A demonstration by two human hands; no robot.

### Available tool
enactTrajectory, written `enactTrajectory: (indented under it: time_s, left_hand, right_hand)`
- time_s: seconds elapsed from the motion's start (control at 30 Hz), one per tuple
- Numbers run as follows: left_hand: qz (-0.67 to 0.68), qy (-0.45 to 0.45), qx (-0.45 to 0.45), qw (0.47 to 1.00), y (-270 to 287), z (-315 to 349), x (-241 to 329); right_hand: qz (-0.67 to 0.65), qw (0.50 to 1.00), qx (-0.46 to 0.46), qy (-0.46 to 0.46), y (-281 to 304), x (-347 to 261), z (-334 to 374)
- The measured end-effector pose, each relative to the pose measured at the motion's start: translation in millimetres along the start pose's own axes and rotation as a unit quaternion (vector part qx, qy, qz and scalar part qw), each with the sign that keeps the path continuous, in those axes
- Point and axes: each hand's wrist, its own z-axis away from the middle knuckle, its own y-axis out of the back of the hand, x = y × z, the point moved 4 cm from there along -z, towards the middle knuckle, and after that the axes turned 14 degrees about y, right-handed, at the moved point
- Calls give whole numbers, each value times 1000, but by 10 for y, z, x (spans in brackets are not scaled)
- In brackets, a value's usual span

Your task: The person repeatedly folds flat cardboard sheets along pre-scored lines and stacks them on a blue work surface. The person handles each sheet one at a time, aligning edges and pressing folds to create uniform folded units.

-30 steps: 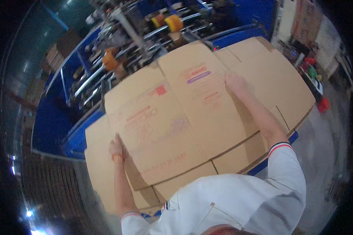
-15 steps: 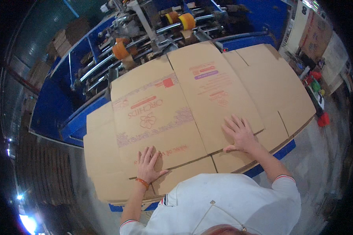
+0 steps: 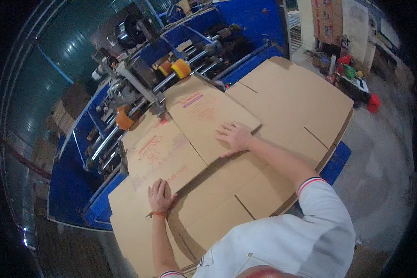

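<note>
A flat, folded cardboard box blank (image 3: 171, 153) with red and purple print lies over a stack of brown cardboard blanks (image 3: 245, 180). Its far edge reaches under the rollers of a machine, and its near edge is raised a little, with a shadow below. My left hand (image 3: 160, 197), an orange band at its wrist, rests on the blank's near left corner, fingers stretched and thumb apart. Over the near right part lies my right hand (image 3: 235, 137), fingers spread flat. Neither hand grips the blank.
Metal shafts with orange and yellow rollers (image 3: 181, 68) run across the blue machine frame (image 3: 74, 185) ahead. Blue supports (image 3: 334, 163) show under the stack on the right. Red and green items (image 3: 350, 71) stand at the far right. Stacked cardboard lies beyond the machine's left side.
Both hands have pushed the printed blank forward and leftward off the stack, its far part now under the rollers. More of the plain blanks beneath shows. The view has turned rightward.
</note>
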Motion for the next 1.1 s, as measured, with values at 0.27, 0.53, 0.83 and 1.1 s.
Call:
enactTrajectory:
  time_s: [0.27, 0.53, 0.83, 1.1]
  left_hand:
    - [-23, 187, 59, 980, -161, -17, -718]
    - [-202, 614, 5, 763, 370, 2129, -3001]
    - [-97, 666, 17, 740, 936, 2401, -2941]
    - [-152, 736, 67, 656, 980, 2291, -2825]
  right_hand:
    - [32, 957, 145, -250, -369, 513, 5]
    - [-52, 977, 76, -193, -96, -78, 536]
    - [-73, 964, 61, -248, 96, -228, 564]
    - [-28, 972, 78, -219, 132, -236, 524]
